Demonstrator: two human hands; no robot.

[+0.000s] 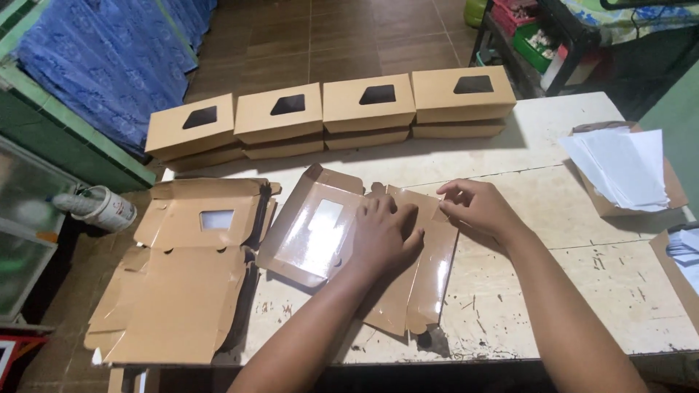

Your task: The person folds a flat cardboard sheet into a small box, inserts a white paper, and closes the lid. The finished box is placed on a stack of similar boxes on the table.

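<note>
Two hands (429, 222) half-hiding flat box (320, 233)

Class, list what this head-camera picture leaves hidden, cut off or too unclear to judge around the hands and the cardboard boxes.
- Head view: the part of the flat box blank under the left hand is covered by it.
- Head view: the right hand hides the flap its fingers press.
- Head view: how many sheets the stack of flat blanks holds is too fine to count.
- Head view: the white paper stack shows no readable detail.
- Head view: the picture's right edge cuts off the box.
</note>
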